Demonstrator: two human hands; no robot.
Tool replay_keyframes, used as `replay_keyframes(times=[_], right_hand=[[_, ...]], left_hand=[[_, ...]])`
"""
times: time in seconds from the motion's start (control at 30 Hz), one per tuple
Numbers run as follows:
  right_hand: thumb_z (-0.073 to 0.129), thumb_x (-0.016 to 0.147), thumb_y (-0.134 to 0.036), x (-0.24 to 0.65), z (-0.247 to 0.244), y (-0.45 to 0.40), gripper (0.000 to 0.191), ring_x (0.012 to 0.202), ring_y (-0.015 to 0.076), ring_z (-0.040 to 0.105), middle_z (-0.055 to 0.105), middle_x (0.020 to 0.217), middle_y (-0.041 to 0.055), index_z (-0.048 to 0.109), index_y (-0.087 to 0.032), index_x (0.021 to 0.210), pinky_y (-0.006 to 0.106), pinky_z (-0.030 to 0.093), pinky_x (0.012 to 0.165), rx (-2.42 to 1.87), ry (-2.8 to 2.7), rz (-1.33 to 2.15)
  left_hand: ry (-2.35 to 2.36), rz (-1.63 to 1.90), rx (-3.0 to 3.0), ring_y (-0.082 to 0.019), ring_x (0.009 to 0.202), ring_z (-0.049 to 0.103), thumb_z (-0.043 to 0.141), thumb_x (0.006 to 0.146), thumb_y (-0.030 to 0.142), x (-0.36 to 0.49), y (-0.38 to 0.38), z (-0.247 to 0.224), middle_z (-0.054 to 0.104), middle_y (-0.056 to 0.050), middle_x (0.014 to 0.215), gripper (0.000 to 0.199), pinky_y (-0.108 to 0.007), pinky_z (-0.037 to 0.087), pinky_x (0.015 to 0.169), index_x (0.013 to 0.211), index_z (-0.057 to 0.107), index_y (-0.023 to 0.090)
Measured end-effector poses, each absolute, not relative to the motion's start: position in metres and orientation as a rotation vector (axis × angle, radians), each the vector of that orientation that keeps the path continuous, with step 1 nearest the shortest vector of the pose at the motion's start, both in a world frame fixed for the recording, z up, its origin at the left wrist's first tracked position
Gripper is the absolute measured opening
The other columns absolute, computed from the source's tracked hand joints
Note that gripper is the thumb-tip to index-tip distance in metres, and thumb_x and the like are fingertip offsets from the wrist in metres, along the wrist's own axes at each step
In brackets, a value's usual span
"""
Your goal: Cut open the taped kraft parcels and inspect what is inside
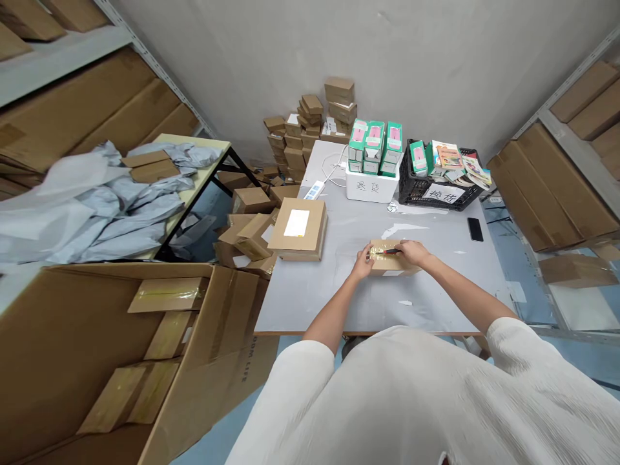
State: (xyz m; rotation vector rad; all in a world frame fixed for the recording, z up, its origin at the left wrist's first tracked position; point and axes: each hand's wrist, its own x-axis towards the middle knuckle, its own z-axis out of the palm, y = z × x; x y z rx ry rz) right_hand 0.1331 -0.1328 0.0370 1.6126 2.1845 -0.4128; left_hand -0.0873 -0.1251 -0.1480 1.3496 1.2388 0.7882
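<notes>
A small cardboard box [394,263] with clear tape along its top lies on the grey table [310,290] in front of me. My left hand [363,262] grips the box's left end, fingers bent over its edge. In my right hand [413,252] is a slim black and red utility knife [390,251], lying across the taped top and pointing left. The right hand rests at the box's right end. A white label shows on the box's near side.
A larger labelled box [310,248] sits left on the table. Behind are a white bin [371,188] of green boxes, a black crate [411,187] of books and a phone [475,229]. A big open carton [213,342] holding taped boxes stands at lower left.
</notes>
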Motion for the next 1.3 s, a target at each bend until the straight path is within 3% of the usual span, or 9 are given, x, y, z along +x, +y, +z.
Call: replay_keyframes(times=[0.57,0.8,1.17,1.3], right_hand=[[0.048,0.112,-0.029,0.168,0.023,-0.134,0.038,0.111,0.0277,0.072,0.075,0.128,0.0127,0.080,-0.026,0.132,0.032,0.047,0.086,1.638,2.167,-0.417],[0.051,0.111,-0.027,0.199,0.026,-0.136,0.035,0.114,0.0294,0.073,0.075,0.129,0.0149,0.081,-0.024,0.129,0.033,0.048,0.085,1.642,2.120,-0.392],[0.052,0.110,-0.024,0.226,0.028,-0.141,0.036,0.116,0.0328,0.073,0.074,0.130,0.0196,0.080,-0.021,0.132,0.038,0.051,0.091,1.626,2.120,-0.383],[0.054,0.111,-0.027,0.238,0.027,-0.144,0.032,0.114,0.0328,0.074,0.075,0.126,0.0195,0.081,-0.022,0.127,0.037,0.051,0.090,1.647,2.123,-0.398]], left_hand=[[1.264,0.746,1.369,-0.028,0.119,0.068,0.070,0.095,0.034,-0.091,-0.125,-0.153,0.060,-0.015,0.137,0.065,-0.051,0.052,0.118,0.157,0.054,0.023],[1.303,0.742,1.421,-0.030,0.128,0.065,0.070,0.096,0.037,-0.094,-0.126,-0.156,0.061,-0.014,0.134,0.063,-0.052,0.047,0.122,0.157,0.055,0.026],[1.354,0.703,1.475,-0.030,0.124,0.065,0.068,0.097,0.041,-0.096,-0.128,-0.150,0.062,-0.015,0.132,0.063,-0.053,0.047,0.121,0.157,0.055,0.025],[1.394,0.677,1.543,-0.034,0.133,0.060,0.066,0.098,0.039,-0.098,-0.130,-0.143,0.063,-0.015,0.131,0.061,-0.055,0.043,0.124,0.156,0.055,0.026]])
